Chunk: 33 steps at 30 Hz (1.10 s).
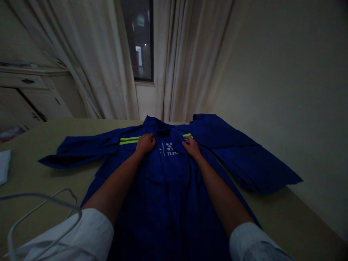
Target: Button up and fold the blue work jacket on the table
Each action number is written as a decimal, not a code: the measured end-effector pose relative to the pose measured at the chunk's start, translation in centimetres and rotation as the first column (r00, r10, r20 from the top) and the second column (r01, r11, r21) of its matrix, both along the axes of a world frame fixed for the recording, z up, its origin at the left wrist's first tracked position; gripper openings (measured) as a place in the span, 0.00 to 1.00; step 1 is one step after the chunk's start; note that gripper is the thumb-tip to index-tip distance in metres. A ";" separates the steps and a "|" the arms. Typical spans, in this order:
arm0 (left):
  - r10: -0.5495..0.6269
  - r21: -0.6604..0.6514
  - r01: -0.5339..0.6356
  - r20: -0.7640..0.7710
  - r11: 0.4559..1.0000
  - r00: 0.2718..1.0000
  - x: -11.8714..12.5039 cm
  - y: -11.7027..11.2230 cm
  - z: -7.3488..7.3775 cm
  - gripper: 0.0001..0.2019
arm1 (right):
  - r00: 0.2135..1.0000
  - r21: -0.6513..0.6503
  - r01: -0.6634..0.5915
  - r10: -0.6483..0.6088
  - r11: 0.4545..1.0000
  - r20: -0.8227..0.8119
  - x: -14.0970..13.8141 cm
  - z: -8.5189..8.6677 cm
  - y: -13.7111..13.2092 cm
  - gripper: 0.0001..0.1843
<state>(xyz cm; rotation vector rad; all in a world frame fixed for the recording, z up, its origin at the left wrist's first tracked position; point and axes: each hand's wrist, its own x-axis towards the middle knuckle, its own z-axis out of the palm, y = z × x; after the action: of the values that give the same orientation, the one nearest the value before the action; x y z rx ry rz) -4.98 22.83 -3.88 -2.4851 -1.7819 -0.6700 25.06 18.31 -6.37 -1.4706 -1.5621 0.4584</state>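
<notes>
A dark blue jacket (168,192) lies spread on the table, its collar towards the window and both sleeves out to the sides. Yellow-green stripes cross its chest, and pale lettering with dots (170,148) shows between my hands. My left hand (146,143) is closed on the left front of the jacket, at the end of the stripes. On the other side, my right hand (191,147) pinches the cloth just below the shorter visible stripes. The fingertips of both hands are partly hidden in the fabric.
The pale table (73,125) reaches close to the wall (285,90) on the right. A white cable (40,195) loops over the left side, near a white flat item (4,166). Curtains (187,61) hang behind, and a cabinet (32,94) stands at far left.
</notes>
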 end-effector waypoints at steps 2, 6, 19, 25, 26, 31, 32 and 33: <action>0.001 0.003 -0.001 -0.002 1.000 1.000 0.0 0.0 0.0 0.17 | 1.000 -0.001 0.003 -0.003 1.000 0.000 0.0 0.0 0.0 0.18; 0.007 -0.004 -0.007 -0.002 1.000 1.000 0.1 -0.1 0.1 0.17 | 1.000 -0.023 0.010 -0.010 1.000 0.017 -0.1 0.1 -0.1 0.19; 0.017 0.000 -0.017 -0.015 1.000 1.000 0.2 -0.4 0.4 0.18 | 1.000 -0.031 0.006 -0.006 0.999 0.001 -0.1 0.1 0.0 0.19; 0.013 -0.009 -0.013 -0.011 1.000 1.000 0.2 -0.5 0.4 0.17 | 1.000 -0.024 0.019 -0.018 1.000 0.017 -0.1 0.3 -0.1 0.19; 0.016 -0.002 -0.016 -0.010 1.000 1.000 0.2 -0.5 0.4 0.17 | 1.000 -0.024 0.019 -0.018 1.000 0.021 -0.1 0.3 -0.1 0.19; 0.025 -0.017 -0.025 -0.011 1.000 1.000 0.3 -0.5 0.5 0.17 | 1.000 -0.024 0.001 -0.001 1.000 0.019 0.0 0.4 -0.2 0.19; 0.025 -0.020 -0.025 -0.014 0.999 1.000 0.3 -0.5 0.5 0.17 | 1.000 -0.021 -0.001 0.001 1.000 0.016 0.0 0.3 -0.1 0.19; 0.026 -0.017 -0.027 -0.015 0.999 1.000 0.3 -0.5 0.5 0.17 | 1.000 -0.017 0.000 0.000 1.000 0.014 0.0 0.3 -0.1 0.19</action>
<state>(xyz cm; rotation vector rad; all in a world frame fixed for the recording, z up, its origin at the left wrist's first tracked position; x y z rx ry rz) -4.71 22.30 -3.41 -2.4659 -1.8199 -0.6359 25.02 18.17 -6.07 -1.4898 -1.5732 0.4634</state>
